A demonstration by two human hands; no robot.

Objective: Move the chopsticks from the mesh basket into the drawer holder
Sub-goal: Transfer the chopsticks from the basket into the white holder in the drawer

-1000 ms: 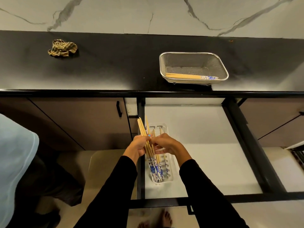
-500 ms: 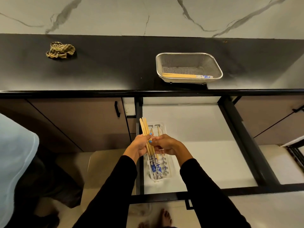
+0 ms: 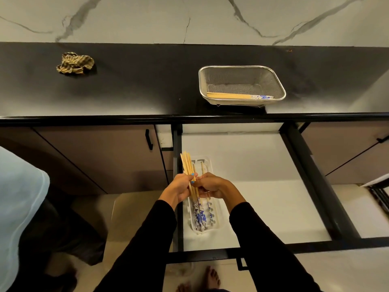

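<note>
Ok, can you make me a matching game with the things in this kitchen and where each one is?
Things:
1. crumpled striped cloth
2. mesh basket
3. white drawer holder
4. bundle of chopsticks

Places:
A. in the open drawer, at its left side
B. held in both hands, above the holder
C. on the black counter, far left
D. on the black counter, above the open drawer, a few chopsticks inside

Pairs: 1-C, 2-D, 3-A, 4-B
</note>
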